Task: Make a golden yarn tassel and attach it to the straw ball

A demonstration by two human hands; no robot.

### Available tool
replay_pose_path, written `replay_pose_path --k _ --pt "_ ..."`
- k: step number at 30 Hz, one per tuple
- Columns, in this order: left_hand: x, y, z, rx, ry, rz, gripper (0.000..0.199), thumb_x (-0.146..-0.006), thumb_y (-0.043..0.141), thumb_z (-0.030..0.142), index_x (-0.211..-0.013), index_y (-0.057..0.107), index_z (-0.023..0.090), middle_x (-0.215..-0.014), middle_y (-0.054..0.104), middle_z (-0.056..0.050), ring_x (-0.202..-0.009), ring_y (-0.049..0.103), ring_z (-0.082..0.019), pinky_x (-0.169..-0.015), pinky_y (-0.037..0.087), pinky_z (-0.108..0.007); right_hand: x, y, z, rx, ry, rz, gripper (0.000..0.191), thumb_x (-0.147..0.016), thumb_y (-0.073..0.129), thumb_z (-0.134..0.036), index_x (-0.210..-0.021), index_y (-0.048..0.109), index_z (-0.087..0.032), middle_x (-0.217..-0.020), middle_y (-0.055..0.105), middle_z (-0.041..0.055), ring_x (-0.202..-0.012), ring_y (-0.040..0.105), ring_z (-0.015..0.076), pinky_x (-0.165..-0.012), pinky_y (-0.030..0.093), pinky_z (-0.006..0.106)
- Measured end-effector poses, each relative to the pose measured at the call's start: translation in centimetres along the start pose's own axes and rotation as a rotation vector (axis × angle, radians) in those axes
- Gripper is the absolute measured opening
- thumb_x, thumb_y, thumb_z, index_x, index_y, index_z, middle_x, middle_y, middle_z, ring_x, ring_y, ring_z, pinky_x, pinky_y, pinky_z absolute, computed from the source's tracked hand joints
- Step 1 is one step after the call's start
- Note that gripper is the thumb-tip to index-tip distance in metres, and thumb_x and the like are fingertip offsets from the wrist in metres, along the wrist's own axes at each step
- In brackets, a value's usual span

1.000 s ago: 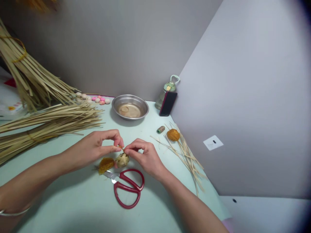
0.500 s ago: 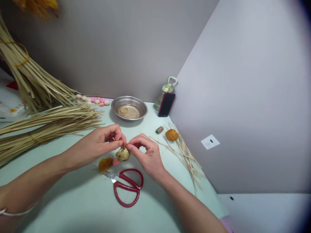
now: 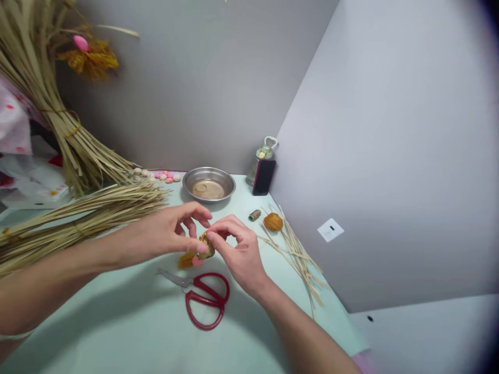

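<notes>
My right hand [image 3: 239, 249] pinches a small woven straw ball [image 3: 209, 250] at its top, between thumb and fingertips. My left hand [image 3: 175, 226] reaches in from the other side with its fingers spread and curved, its thumb against the ball's near side. Below the ball hang a pink bead [image 3: 198, 261] and a golden-yellow tassel [image 3: 186, 260], partly behind my left hand. Red-handled scissors [image 3: 206, 298] lie on the table just under my hands, blades pointing left.
Bundles of straw strips [image 3: 89, 208] fill the left side. A metal bowl [image 3: 209, 170] with liquid stands behind my hands, beside several pink and white beads [image 3: 167, 176]. To the right are a phone [image 3: 264, 177] against a bottle [image 3: 252, 169], a thread spool [image 3: 254, 215], a golden yarn ball [image 3: 273, 222] and loose strips [image 3: 298, 254].
My left hand's fingers have come out of their pinch and spread apart. The ball has turned in my right hand, and the tassel has shifted right. The view has tilted up and left.
</notes>
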State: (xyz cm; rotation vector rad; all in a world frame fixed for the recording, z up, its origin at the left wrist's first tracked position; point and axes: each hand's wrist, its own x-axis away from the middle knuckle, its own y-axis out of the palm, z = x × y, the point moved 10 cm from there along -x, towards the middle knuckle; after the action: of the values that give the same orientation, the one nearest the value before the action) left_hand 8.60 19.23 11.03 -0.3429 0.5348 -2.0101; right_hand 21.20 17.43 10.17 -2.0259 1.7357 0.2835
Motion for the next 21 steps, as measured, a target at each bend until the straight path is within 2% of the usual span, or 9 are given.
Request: replay_pose_path --k 3,6,9,11,15,18,21 --pt "0.6 1.4 0.2 0.025 -0.017 -0.060 0.021 -0.084 0.067 0.043 -0.099 0.069 0.028 -0.083 0.070 0.002 -0.077 0.060 -0.019 -0.070 0.045 -0.029 0.3 0.1 -0.1 0.007 0.009 -0.005 0.006 -0.085 0.067 -0.017 -0.081 0.070 -0.019 -0.083 0.062 0.0008 -0.072 0.057 0.0125 -0.070 0.048 0.027" --pt "0.9 1.0 0.2 0.021 0.026 -0.012 0.019 -0.089 0.060 0.040 -0.087 0.071 0.026 -0.078 0.068 0.002 -0.076 0.058 -0.018 -0.070 0.043 -0.028 0.7 0.4 0.1 0.030 0.027 -0.015 0.008 -0.085 0.066 -0.016 -0.079 0.070 -0.019 -0.080 0.061 0.0004 -0.071 0.055 0.0126 -0.070 0.047 0.027" --pt "1.0 0.7 -0.2 -0.009 0.024 -0.007 0.019 -0.087 0.060 0.038 -0.078 0.070 0.024 -0.076 0.063 0.002 -0.073 0.054 -0.017 -0.067 0.040 -0.027 0.9 0.8 -0.1 0.043 0.020 -0.038 0.008 -0.084 0.067 -0.015 -0.077 0.069 -0.019 -0.080 0.061 0.0001 -0.072 0.055 0.0127 -0.070 0.047 0.026" --pt "1.0 0.9 -0.5 0.063 -0.021 -0.048 0.017 -0.085 0.061 0.037 -0.076 0.068 0.024 -0.074 0.061 0.003 -0.071 0.051 -0.016 -0.065 0.039 -0.026 0.8 0.9 -0.3 0.028 0.017 -0.043 0.008 -0.084 0.067 -0.016 -0.077 0.068 -0.019 -0.079 0.060 -0.0001 -0.072 0.054 0.0123 -0.070 0.046 0.025" --pt "1.1 1.1 -0.3 0.354 -0.121 -0.128 0.019 -0.081 0.062 0.039 -0.072 0.061 0.022 -0.068 0.057 0.003 -0.063 0.045 -0.014 -0.059 0.038 -0.026 0.5 0.2 -0.5 -0.045 0.018 -0.019 0.009 -0.087 0.065 -0.022 -0.079 0.067 -0.019 -0.082 0.062 0.0008 -0.075 0.055 0.0126 -0.071 0.046 0.025" --pt "0.9 -0.9 0.6 0.491 -0.121 -0.068 0.024 -0.082 0.062 0.041 -0.068 0.058 0.021 -0.062 0.046 0.004 -0.058 0.039 -0.012 -0.054 0.036 -0.024 0.3 -0.2 0.3 -0.064 0.044 -0.011 0.013 -0.091 0.061 -0.028 -0.084 0.066 -0.019 -0.085 0.062 0.0018 -0.077 0.056 0.0134 -0.073 0.047 0.026" --pt "0.7 -4.6 1.8 0.455 -0.084 0.024 0.028 -0.082 0.065 0.041 -0.066 0.056 0.020 -0.059 0.040 0.004 -0.057 0.035 -0.011 -0.052 0.036 -0.021 0.2 -0.4 1.8 -0.022 0.078 -0.010 0.017 -0.092 0.059 -0.031 -0.083 0.065 -0.018 -0.083 0.061 0.0016 -0.075 0.055 0.0133 -0.071 0.046 0.026"
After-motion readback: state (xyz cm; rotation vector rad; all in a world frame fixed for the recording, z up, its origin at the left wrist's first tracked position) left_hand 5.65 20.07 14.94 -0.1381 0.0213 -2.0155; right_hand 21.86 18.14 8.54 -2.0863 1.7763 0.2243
